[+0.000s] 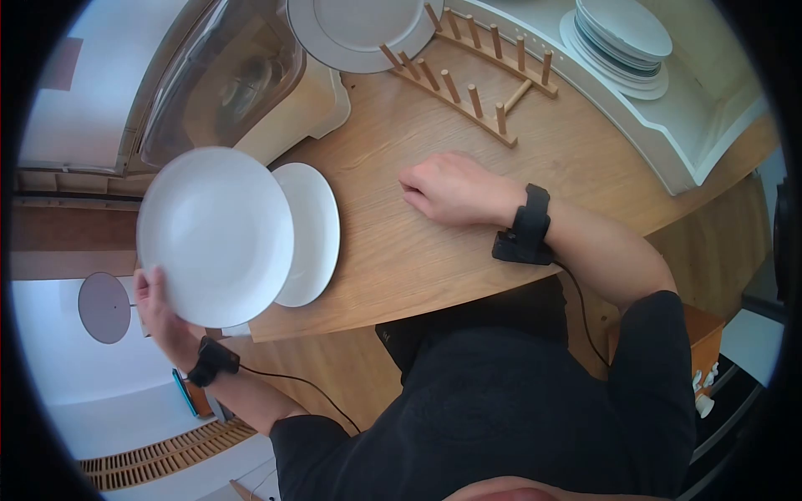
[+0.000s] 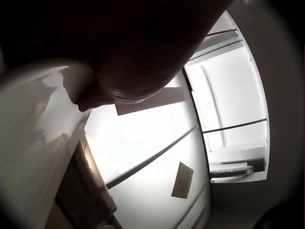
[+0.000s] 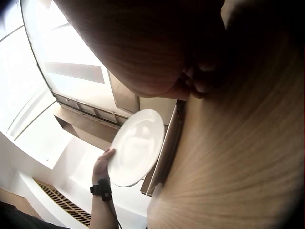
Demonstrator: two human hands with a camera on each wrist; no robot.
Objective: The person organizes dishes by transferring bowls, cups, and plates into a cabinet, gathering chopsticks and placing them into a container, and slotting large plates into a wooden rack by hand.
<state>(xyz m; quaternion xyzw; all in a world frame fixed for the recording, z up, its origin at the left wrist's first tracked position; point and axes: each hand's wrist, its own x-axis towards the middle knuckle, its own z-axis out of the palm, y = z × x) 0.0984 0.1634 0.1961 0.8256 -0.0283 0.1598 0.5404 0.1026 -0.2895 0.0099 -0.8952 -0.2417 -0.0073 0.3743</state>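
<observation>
A white plate (image 1: pixel 215 238) is raised and tilted at the table's left edge; my left hand (image 1: pixel 159 313) pinches its lower left rim, thumb on the face. Partly behind it, a second white plate (image 1: pixel 313 234) lies at the table edge. The right wrist view also catches the held plate (image 3: pixel 137 148) and the left hand (image 3: pixel 102 164) at its rim. In the left wrist view the plate (image 2: pixel 28 143) fills the left side. My right hand (image 1: pixel 459 188) rests on the wooden table with loosely curled fingers, holding nothing.
A wooden peg rack (image 1: pixel 459 104) stands at the back of the table (image 1: pixel 393 275), with a large plate (image 1: pixel 368 33) at its left. A clear-lidded container (image 1: pixel 225 83) is at the back left. Stacked plates (image 1: pixel 622 42) sit in a white tray (image 1: pixel 660 159) at the back right.
</observation>
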